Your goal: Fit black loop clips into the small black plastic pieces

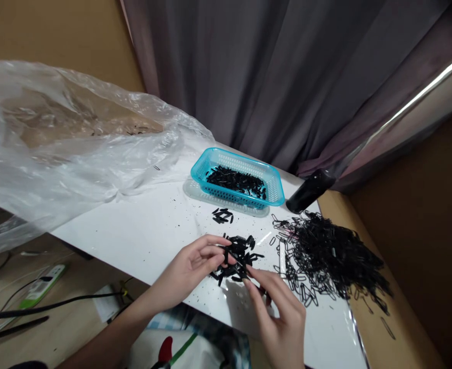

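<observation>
Down at the lower middle of the frame, both hands meet over a small pile of black clips [238,256] lying on the white worktop [152,230]. The left hand [193,269] comes in from the lower left with its fingers curled; thumb and forefinger pinch at a black piece at the left edge of the pile. The right hand [281,318] rises from the bottom edge, fingers partly bent, its fingertips touching the lower right edge of the same pile; whether it grips a piece there is too small to tell.

Just right of the hands, a much larger heap of thin black wire loops [329,256] spreads across the right part of the worktop, with stray loops scattered along its left edge. Above the pile, near the centre, a few more black pieces [222,216] lie apart on the sheet. Behind them stands a turquoise slotted basket [275,189] holding a layer of the same black pieces. A dark cylinder [309,190] lies tilted just right of the basket. A crumpled clear plastic bag [67,148] fills the upper left, and a grey curtain [272,72] hangs across the top.
</observation>
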`<state>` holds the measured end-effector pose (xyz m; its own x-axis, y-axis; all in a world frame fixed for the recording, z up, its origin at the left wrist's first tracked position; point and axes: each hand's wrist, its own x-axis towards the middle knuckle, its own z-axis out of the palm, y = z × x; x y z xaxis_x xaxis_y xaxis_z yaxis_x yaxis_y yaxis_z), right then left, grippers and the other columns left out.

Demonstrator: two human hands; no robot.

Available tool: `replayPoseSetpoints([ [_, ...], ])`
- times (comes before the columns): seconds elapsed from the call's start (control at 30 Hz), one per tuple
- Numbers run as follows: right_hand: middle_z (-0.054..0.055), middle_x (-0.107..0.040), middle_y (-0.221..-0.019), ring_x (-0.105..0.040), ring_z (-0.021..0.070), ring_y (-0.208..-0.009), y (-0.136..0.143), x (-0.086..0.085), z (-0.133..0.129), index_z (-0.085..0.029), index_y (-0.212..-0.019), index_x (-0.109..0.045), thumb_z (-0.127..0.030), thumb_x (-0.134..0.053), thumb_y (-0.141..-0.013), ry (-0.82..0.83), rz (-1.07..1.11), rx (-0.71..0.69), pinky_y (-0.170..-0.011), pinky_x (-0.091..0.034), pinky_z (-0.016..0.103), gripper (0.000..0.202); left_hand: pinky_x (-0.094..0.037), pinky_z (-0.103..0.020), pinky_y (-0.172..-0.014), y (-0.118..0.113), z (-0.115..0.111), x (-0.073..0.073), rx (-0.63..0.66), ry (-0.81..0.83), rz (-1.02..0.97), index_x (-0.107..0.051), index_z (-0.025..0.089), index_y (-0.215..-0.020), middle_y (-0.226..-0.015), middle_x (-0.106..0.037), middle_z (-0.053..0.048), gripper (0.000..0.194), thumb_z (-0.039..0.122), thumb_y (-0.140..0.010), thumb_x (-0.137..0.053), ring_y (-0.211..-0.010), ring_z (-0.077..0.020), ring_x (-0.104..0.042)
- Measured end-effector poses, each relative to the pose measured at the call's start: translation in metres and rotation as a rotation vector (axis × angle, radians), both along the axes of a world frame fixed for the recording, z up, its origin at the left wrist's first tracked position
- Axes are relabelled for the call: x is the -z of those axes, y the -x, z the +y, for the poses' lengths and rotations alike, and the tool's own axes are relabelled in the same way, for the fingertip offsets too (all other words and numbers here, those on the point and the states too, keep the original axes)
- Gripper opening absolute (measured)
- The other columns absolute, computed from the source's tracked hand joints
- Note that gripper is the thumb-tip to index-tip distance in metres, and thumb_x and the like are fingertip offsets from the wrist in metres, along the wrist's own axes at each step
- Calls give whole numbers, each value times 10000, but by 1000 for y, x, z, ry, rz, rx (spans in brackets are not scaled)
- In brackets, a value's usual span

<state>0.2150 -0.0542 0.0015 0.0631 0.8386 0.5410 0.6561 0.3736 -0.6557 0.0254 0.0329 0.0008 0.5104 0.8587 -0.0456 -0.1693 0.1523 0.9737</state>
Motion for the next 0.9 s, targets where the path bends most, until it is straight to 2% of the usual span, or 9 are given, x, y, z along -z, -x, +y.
replayPoseSetpoints([
  [0.13, 46, -779, -987, -749, 185, -878, 2, -4, 2, -245, -1122, -739, -158, -644, -937, 30, 42, 14, -735, -604, 251, 225, -535, -248, -875, 1, 0, -1, 28, -13, 2, -603, 205, -1161, -945, -766, -31, 314, 417, -938, -671, -946, -160, -707],
  [0.3, 21, -782, -968, -756, 176, -869, 4, -10, 9, -285, -1086, -755, -250, -635, -961, 202, 146, -32, -686, -594, 219, 176, -518, -246, -874, 3, -1, 2, 72, -35, 49, -591, 225, -1210, -942, -746, -17, 295, 396, -972, -626, -944, -153, -691],
  [0.5, 6, -777, -940, -744, 158, -869, 4, -11, 12, -297, -1034, -770, -294, -636, -964, 279, 225, -35, -719, -573, 206, 152, -528, -268, -877, 4, -2, 4, 107, -74, 85, -563, 236, -1255, -954, -747, -29, 300, 381, -993, -568, -961, -170, -698],
  [0.6, 12, -777, -950, -738, 166, -891, 2, -9, 10, -297, -1019, -776, -321, -647, -954, 291, 257, 10, -715, -571, 209, 147, -533, -311, -893, 8, 9, 1, 30, -177, 215, -571, 235, -1264, -945, -750, -34, 327, 396, -979, -563, -968, -198, -704],
  [0.7, 24, -781, -965, -734, 182, -922, -2, -5, 8, -292, -1007, -784, -345, -658, -942, 294, 269, 86, -718, -575, 219, 151, -544, -348, -842, 13, 32, -6, -143, -349, 494, -628, 233, -1204, -963, -749, -43, 335, 438, -942, -592, -886, -221, -700],
  [0.77, 31, -785, -966, -737, 189, -927, -5, -3, 6, -285, -992, -790, -351, -667, -933, 284, 264, 112, -730, -581, 226, 152, -552, -361, -856, 15, 48, -11, -238, -446, 572, -609, 218, -1284, -1084, -749, -74, 400, 422, -942, -570, -939, -236, -703],
  [0.83, 33, -787, -952, -742, 191, -912, -6, -2, 5, -278, -972, -794, -351, -670, -927, 274, 259, 119, -737, -587, 229, 151, -565, -359, -840, 15, 58, -14, -261, -507, 603, -538, 210, -1403, -1222, -720, -98, 492, 388, -944, -549, -934, -229, -709],
  [0.9, 36, -789, -943, -747, 192, -899, -8, -2, 4, -272, -960, -796, -348, -672, -922, 265, 259, 124, -737, -593, 230, 150, -560, -361, -866, 14, 62, -13, -217, -580, 647, -558, 218, -1393, -1272, -701, -95, 448, 348, -966, -511, -972, -228, -707],
])
